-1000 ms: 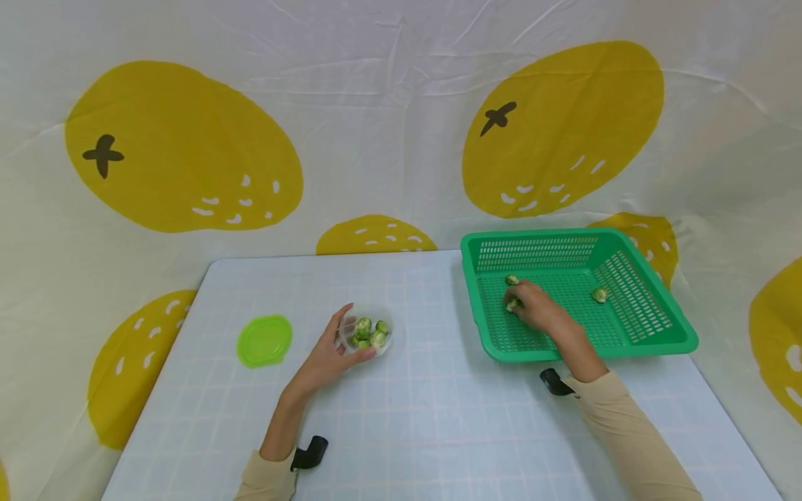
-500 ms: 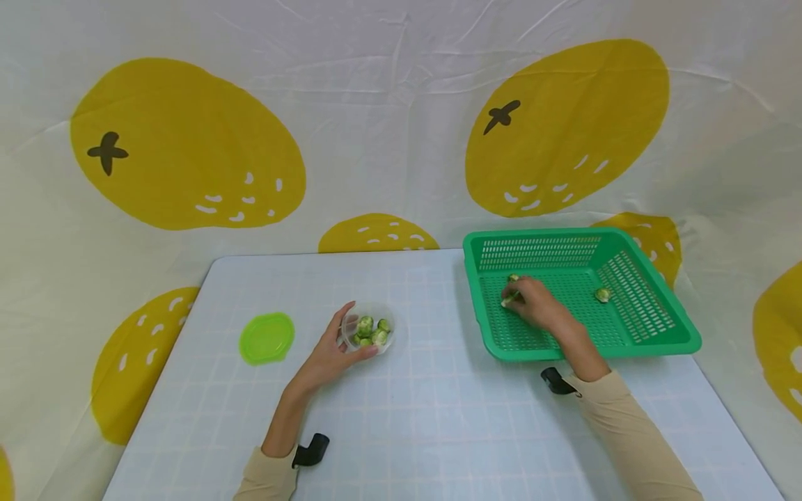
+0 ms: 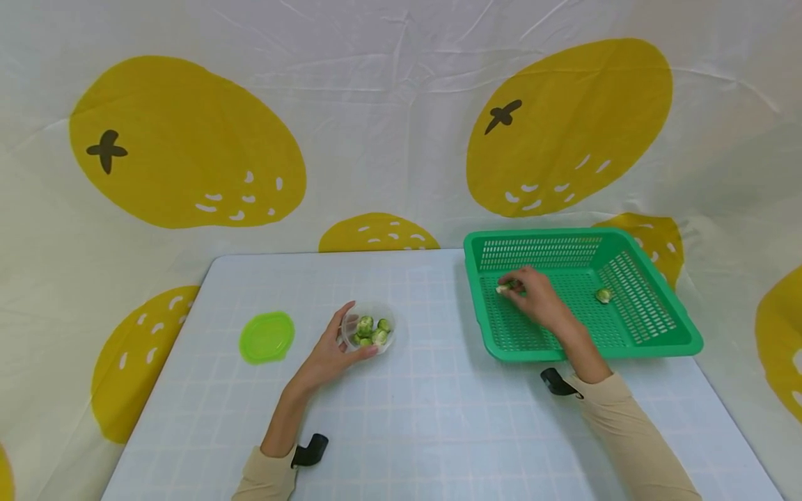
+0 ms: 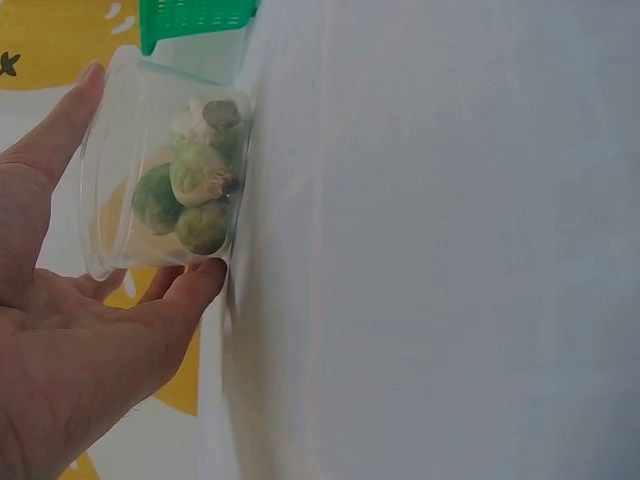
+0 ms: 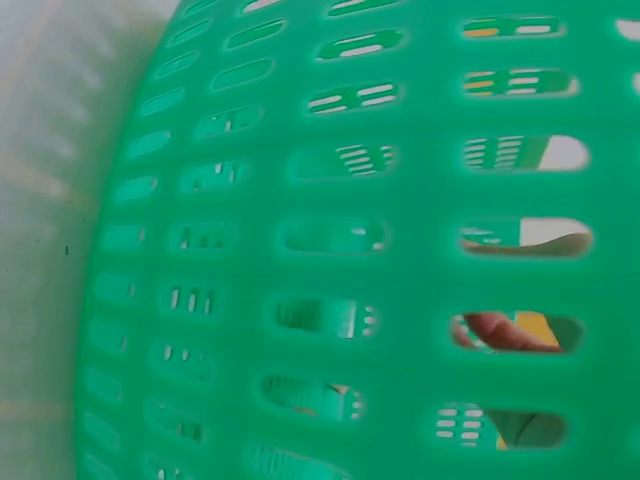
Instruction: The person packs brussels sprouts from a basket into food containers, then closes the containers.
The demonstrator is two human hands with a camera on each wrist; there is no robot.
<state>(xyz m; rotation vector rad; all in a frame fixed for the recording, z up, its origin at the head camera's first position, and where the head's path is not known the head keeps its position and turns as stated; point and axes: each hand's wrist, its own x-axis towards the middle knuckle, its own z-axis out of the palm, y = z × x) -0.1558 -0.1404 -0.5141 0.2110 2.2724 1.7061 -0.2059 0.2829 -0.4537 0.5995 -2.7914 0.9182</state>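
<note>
My left hand (image 3: pixel 327 356) grips a clear plastic tub (image 4: pixel 112 170) that stands on the table, thumb on the near side and fingers round the far side. Inside the tub lie several Brussels sprouts (image 3: pixel 365 325). Over at the right, my right hand (image 3: pixel 535 298) reaches into a green plastic basket (image 3: pixel 583 356) and pinches a Brussels sprout (image 3: pixel 502 288) between thumb and fingers, near the basket's left wall. Another Brussels sprout (image 3: pixel 603 296) lies on the basket floor to the right. In the right wrist view the slotted basket wall hides most of the hand.
A bright green lid (image 3: pixel 266 338) lies flat on the white checked table (image 3: pixel 401 424), left of the tub. Behind the table hangs a white cloth (image 3: pixel 376 139) printed with yellow fruit. The basket wall rises between the right wrist camera and the fingers.
My right hand has picked a sprout up from the basket floor and shifted slightly back, over where a second sprout showed. The left hand and tub have stayed put.
</note>
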